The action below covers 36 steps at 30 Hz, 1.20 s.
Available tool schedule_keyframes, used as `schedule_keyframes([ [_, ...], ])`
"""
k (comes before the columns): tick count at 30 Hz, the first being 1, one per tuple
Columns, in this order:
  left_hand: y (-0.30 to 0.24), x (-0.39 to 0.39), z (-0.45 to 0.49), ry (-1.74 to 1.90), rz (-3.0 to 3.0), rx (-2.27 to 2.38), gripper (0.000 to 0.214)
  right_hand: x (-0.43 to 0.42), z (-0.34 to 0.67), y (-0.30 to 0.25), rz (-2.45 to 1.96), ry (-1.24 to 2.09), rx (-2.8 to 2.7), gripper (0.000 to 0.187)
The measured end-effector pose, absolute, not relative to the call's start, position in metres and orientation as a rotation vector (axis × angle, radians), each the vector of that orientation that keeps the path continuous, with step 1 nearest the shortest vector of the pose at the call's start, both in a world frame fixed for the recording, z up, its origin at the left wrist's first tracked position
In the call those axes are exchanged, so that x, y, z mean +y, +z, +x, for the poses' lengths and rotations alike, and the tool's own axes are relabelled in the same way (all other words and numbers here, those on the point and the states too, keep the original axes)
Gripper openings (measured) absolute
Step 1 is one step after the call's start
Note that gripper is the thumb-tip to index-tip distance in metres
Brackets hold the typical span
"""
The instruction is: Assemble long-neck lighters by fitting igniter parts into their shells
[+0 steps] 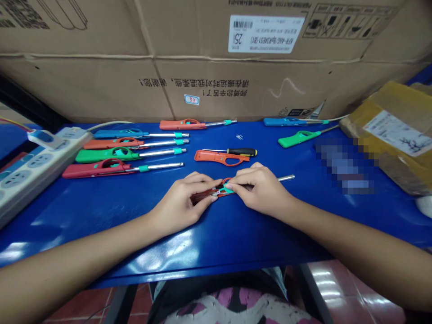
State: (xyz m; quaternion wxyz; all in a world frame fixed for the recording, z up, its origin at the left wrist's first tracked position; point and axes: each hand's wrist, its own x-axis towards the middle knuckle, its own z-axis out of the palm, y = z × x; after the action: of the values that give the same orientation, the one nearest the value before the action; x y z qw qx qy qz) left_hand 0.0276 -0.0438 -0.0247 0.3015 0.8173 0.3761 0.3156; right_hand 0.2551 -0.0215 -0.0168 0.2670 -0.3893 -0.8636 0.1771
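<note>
Both my hands rest on the blue table and hold one long-nozzle lighter lying flat between them. My left hand is closed on its dark red handle end. My right hand pinches the teal trigger part, and the metal nozzle sticks out to the right past it. Just beyond my hands lie an orange lighter shell half and a small screwdriver with a black and yellow handle.
Several whole lighters lie in a row at the left, others at the back and right. A white power strip sits at far left. A cardboard box wall stands behind; a yellow package lies at right.
</note>
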Motion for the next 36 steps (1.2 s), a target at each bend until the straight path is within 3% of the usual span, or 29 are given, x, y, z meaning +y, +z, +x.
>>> schedule_keyframes([
  [13, -0.024, -0.041, 0.027, 0.802, 2.187, 1.019, 0.037, -0.005, 0.28, 0.012, -1.096, 0.544, -2.21, 0.013],
  [17, -0.023, -0.042, 0.027, 0.799, 2.184, 1.009, 0.036, -0.001, 0.283, 0.009, -1.111, 0.56, -2.409, 0.031],
  [21, -0.021, -0.04, 0.026, 0.761, 2.218, 1.028, 0.036, 0.0, 0.279, -0.002, -1.182, 0.588, -2.457, 0.035],
  [24, -0.019, -0.036, 0.024, 0.7, 2.297, 1.046, 0.036, 0.002, 0.278, -0.004, -1.201, 0.634, -2.397, 0.035],
  [29, -0.018, -0.028, 0.017, 0.596, 2.422, 1.028, 0.037, 0.007, 0.29, 0.011, -1.205, 0.695, -2.316, 0.018],
  [36, -0.019, -0.022, 0.015, 0.559, 2.481, 0.993, 0.04, 0.01, 0.3, 0.023, -1.288, 0.891, -2.48, 0.02],
])
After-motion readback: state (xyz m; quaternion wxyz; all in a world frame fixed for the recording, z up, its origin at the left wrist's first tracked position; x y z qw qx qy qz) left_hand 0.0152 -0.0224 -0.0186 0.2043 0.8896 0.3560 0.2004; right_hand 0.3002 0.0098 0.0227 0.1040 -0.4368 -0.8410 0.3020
